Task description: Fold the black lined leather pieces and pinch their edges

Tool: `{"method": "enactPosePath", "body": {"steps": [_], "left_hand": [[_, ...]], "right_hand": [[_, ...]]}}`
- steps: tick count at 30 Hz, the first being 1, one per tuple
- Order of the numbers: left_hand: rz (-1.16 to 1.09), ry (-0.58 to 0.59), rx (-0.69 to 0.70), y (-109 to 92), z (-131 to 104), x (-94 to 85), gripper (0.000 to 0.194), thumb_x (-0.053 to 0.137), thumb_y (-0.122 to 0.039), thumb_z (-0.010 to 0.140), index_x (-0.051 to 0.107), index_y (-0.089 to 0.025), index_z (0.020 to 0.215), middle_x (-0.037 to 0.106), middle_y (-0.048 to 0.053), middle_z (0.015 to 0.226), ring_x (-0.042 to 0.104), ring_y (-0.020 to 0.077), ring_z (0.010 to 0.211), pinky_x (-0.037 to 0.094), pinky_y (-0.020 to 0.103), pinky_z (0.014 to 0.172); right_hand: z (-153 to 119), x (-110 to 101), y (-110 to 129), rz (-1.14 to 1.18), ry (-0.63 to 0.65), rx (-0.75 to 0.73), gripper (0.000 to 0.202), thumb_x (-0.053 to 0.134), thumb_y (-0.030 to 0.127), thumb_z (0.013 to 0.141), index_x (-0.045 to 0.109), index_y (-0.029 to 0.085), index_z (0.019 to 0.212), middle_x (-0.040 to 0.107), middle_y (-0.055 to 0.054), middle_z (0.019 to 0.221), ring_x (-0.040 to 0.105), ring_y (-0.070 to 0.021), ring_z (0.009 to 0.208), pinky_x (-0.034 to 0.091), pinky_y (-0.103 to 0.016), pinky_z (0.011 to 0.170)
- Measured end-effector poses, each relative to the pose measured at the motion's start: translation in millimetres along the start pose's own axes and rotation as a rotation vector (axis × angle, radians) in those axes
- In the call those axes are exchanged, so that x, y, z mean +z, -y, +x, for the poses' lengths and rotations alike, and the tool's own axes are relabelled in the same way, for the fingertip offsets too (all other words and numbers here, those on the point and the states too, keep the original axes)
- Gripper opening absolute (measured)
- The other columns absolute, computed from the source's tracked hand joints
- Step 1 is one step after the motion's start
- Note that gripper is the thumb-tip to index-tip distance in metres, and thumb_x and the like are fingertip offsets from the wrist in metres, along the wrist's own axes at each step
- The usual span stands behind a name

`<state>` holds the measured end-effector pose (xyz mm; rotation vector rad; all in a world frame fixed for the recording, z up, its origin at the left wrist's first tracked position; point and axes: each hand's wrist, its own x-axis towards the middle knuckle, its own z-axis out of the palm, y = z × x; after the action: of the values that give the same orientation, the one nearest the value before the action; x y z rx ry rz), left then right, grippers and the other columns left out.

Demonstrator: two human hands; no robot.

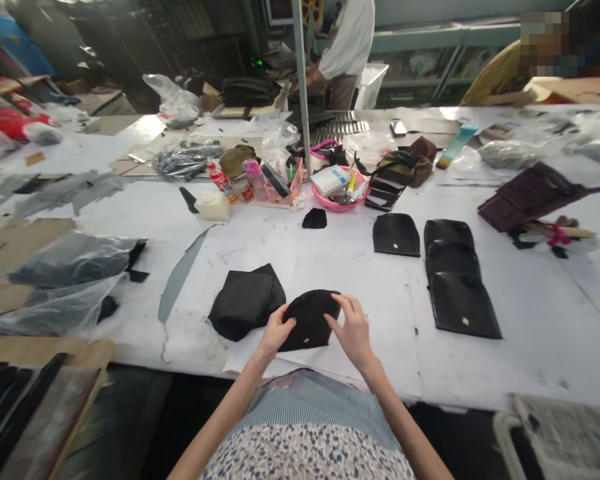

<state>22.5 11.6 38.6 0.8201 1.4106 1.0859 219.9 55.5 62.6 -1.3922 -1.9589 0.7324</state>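
**Rounded black piece held between two hands, near the front edge of the desk**

Holding the rounded black piece [310,313] just above or on the desk [360,267], with curved edge turned away from the body and a small white mark near the straight edge. In the left hand [275,333], fingers closed on the left side of the piece, with the thumb over its face. In the right hand [354,330], fingers apart from the thumb and touching the upper right part, with the thumb on the face and the fingertips at the curved edge.

Just beside the left hand, lying on the desk: a pile of black material [245,303]. Farther forward, a small black scrap [315,219]. To the right, a single black panel [396,235], also with a white mark, and next to it a row of three overlapping black panels [463,300].

Beyond, across the middle of the desk: a cream container [214,206], a bottle with red label [221,181] and a pink basket [341,204] full of small things. At left, a long grey strip [180,280] and bundles in clear plastic [75,260]. At far right, dark purple material [530,193]. Behind the desk, a person in white shirt [353,47] and another person in yellow sleeve [493,73].
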Motion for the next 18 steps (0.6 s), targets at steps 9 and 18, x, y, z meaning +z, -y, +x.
{"method": "enactPosePath", "body": {"steps": [9,18], "left_hand": [[0.073,0.122,0.049,-22,-33,-24.1,0.046,0.061,-0.022,0.078,0.057,-0.016,0.123,0.068,0.006,0.102,0.062,0.0201,0.099,0.048,0.030,0.087],[0.246,-0.012,0.139,-33,-42,-19.6,0.026,0.058,-0.037,0.085,0.067,-0.016,0.095,0.067,0.004,0.089,0.061,0.0184,0.086,0.048,0.026,0.078]], "right_hand": [[14,-9,-3,0.389,0.418,0.209,0.043,0.069,0.032,0.075,0.061,0.022,0.115,0.068,-0.002,0.092,0.064,-0.0194,0.084,0.051,-0.031,0.077],[3,-3,4,0.648,0.462,0.375,0.036,0.072,0.035,0.071,0.061,0.017,0.100,0.067,0.000,0.076,0.061,-0.0149,0.067,0.046,-0.023,0.059]]}}
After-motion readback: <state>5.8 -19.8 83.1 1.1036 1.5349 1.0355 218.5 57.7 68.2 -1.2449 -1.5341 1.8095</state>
